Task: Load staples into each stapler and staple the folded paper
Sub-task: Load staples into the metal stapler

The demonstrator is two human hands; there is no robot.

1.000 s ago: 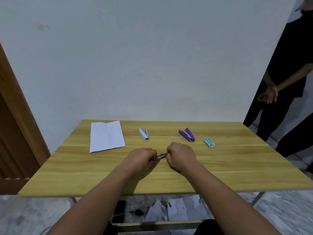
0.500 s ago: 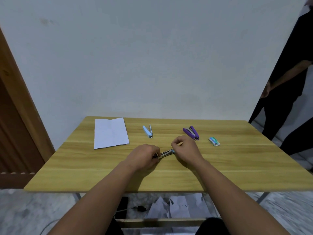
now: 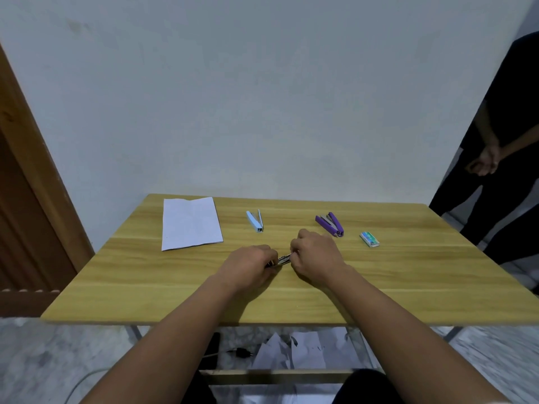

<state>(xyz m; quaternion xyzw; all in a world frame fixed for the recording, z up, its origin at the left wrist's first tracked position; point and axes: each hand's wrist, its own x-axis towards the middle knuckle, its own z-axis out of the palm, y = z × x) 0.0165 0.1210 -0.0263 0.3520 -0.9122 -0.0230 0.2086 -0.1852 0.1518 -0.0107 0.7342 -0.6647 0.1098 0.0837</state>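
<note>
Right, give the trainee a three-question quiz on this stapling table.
1. True or false: the sheet of paper lies under the blue stapler.
2. Which thing lies farthest to the right on the table? A. purple stapler B. box of staples C. blue stapler
3. Fill in: the left hand and right hand both hold a small ____ thing between them.

Key: 1 false, they lie apart. 2 B. 3 metal; probably a stapler, though the hands hide most of it.

Light-blue stapler (image 3: 255,221), purple stapler (image 3: 330,224), white paper (image 3: 191,223)
</note>
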